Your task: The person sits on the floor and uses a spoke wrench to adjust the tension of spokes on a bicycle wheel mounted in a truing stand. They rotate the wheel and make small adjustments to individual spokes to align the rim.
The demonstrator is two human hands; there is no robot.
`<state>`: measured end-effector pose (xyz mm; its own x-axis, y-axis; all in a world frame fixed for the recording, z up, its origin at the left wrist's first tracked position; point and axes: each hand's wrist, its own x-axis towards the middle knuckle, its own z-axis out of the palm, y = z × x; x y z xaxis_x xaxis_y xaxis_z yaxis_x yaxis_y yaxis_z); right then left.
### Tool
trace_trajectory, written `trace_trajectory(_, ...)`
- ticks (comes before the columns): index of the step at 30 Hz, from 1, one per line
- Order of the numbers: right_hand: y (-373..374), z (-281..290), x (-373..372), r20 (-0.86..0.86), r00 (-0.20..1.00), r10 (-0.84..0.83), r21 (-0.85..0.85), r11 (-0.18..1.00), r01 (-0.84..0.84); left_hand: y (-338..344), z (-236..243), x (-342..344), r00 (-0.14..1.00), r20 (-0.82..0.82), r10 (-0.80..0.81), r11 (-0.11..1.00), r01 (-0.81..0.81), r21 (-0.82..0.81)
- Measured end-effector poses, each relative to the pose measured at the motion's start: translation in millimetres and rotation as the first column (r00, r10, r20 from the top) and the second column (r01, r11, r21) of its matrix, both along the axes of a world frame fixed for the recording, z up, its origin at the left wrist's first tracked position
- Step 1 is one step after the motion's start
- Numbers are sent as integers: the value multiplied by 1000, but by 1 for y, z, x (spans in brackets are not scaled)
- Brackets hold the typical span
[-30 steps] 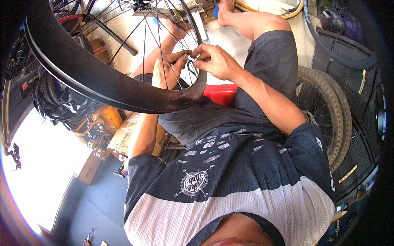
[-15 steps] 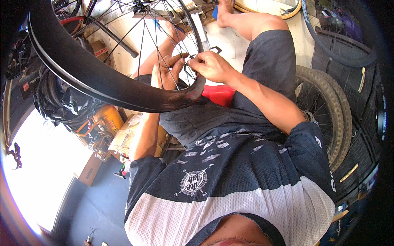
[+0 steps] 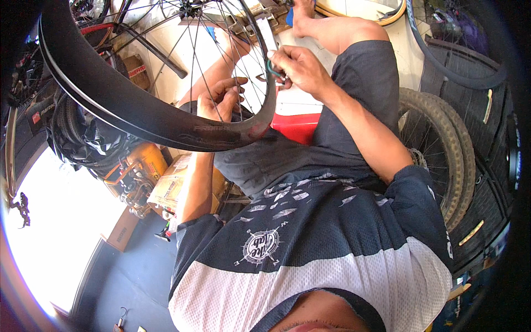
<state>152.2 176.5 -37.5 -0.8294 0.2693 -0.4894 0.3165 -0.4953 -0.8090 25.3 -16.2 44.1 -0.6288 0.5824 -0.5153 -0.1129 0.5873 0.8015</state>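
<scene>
A black deep-rimmed bicycle wheel (image 3: 138, 124) stands tilted at the upper left, above the person's lap, its thin spokes (image 3: 192, 52) running up to the hub (image 3: 191, 8). Just outside the rim's right side, the right hand (image 3: 305, 71) grasps a small teal tool (image 3: 270, 68) between curled fingers, apart from the spokes. The left hand (image 3: 217, 102) is behind the spokes with its fingers bent; whether it pinches one, I cannot tell. Below the right hand, a red object (image 3: 296, 128) shows between the thighs. Farther out are knobby tyres (image 3: 463, 160) at right and a yellow machine (image 3: 148, 159) beside a cardboard box (image 3: 167, 187) at left.
</scene>
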Motion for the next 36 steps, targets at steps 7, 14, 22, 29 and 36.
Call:
trace_trajectory(7, -3, 6, 2, -85, 996, -12, -19, 1000, 10, -14, -2, 0, 902, 422, -89, 996, 76, 47)
trace_trajectory(14, -3, 5, 3, -80, 997, 0, -33, 999, -3, -8, 7, -16, 804, 467, -368, 930, 329, 167)
trace_trajectory(22, -2, 13, 1, -110, 994, 9, -3, 1000, -9, -3, 5, -17, 812, 201, -548, 837, 529, 141)
trace_trajectory(29, -1, 12, 2, -105, 995, 4, -11, 1000, -6, -13, -3, -14, 909, 269, -319, 945, 285, 160)
trace_trajectory(36, 0, 13, 3, -86, 996, 9, 8, 1000, -8, -5, 6, -6, 860, 493, -134, 976, 27, 218)
